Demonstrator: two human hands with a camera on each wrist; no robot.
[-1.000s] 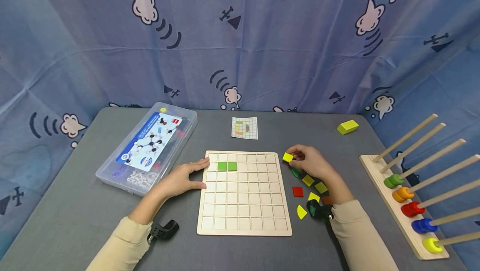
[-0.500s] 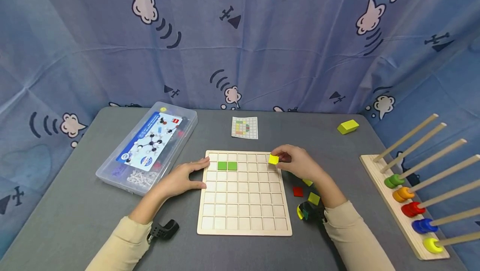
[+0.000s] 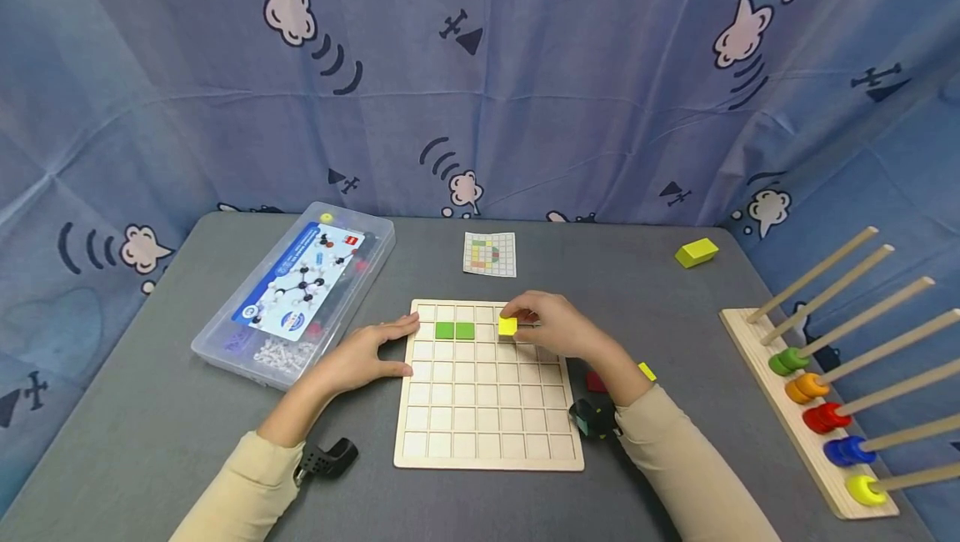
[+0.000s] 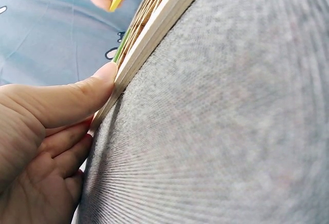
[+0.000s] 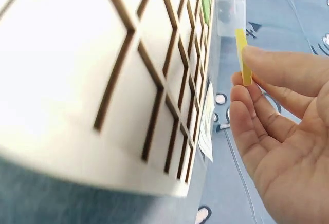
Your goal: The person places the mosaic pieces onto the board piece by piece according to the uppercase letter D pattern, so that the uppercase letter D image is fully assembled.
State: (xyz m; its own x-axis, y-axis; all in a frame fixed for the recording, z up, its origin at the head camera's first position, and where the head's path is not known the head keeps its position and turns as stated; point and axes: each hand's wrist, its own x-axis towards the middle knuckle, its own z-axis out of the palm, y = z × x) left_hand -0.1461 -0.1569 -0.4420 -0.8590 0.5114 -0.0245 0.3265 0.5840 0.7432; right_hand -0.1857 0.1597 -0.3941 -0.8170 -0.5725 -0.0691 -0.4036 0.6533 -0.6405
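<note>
A wooden grid board (image 3: 486, 396) lies flat on the grey table, with two green square tiles (image 3: 454, 331) side by side near its top left. My left hand (image 3: 362, 360) touches the board's left edge with extended fingers and thumb; the thumb (image 4: 77, 98) presses against the edge in the left wrist view. My right hand (image 3: 555, 325) pinches a yellow square tile (image 3: 507, 327) above the board's upper part, right of the green tiles. From the right wrist, this yellow tile (image 5: 243, 57) appears edge-on between thumb and fingers.
Loose tiles lie right of the board, mostly hidden by my right arm; a red tile (image 3: 596, 382) partly shows. A patterned card (image 3: 490, 254) lies behind the board. Left is a clear plastic case (image 3: 296, 296), right a peg stand (image 3: 810, 417), and far right a yellow block (image 3: 696, 253).
My right hand has carried the yellow tile leftward from the loose tiles to above the board. The left hand stays at the board's left edge.
</note>
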